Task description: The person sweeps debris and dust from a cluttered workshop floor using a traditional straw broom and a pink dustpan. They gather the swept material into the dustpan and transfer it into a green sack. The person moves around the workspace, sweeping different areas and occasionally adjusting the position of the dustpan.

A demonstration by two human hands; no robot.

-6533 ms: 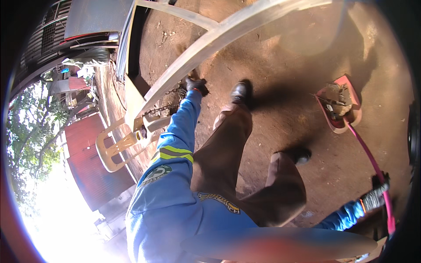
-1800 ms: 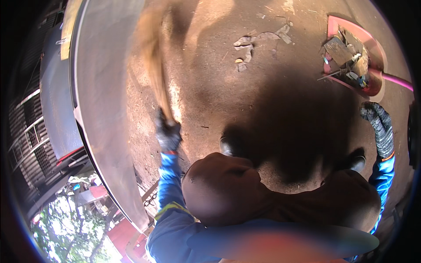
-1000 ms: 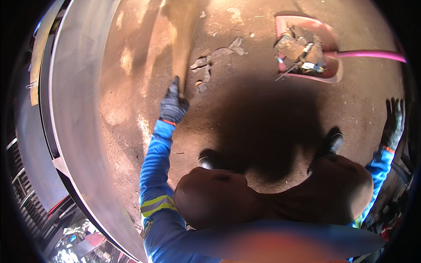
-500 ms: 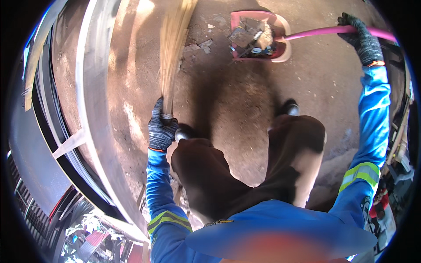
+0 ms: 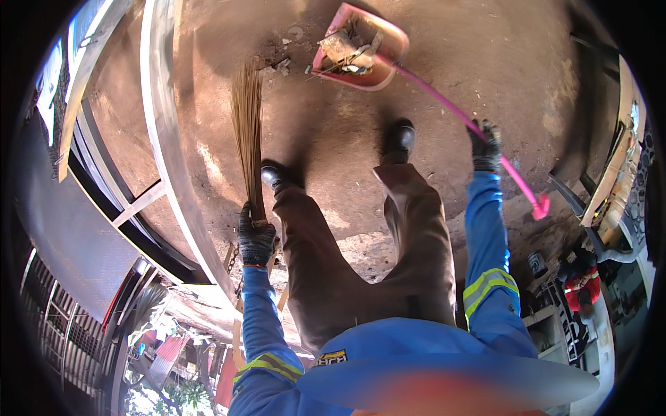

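Observation:
My left hand (image 5: 255, 234), in a dark knit glove, is closed round the bound end of a stick broom (image 5: 247, 132). The broom's long thin bristles point forward, their tips near a few scraps (image 5: 281, 66) on the dirt floor. With my right hand (image 5: 484, 147), gloved alike, I grip the pink handle of a long-handled dustpan (image 5: 390, 41). The pan lies ahead of my feet, turned at an angle, its open side toward the left. Inside it sits a heap of rubbish (image 5: 347, 50), with brownish pieces, twigs and small light bits.
A pale metal beam frame (image 5: 161, 132) runs along my left, with a dark sheet panel (image 5: 66, 222) beyond it. Boards and metal pieces (image 5: 610, 173) stand at the right edge. A person in red (image 5: 581, 284) is at the lower right. My shoes (image 5: 400, 136) stand on the dirt floor.
The dustpan has shifted left and turned, its rubbish still in it. My right hand has come lower and inward with the handle. The broom's bristle end has swung slightly left.

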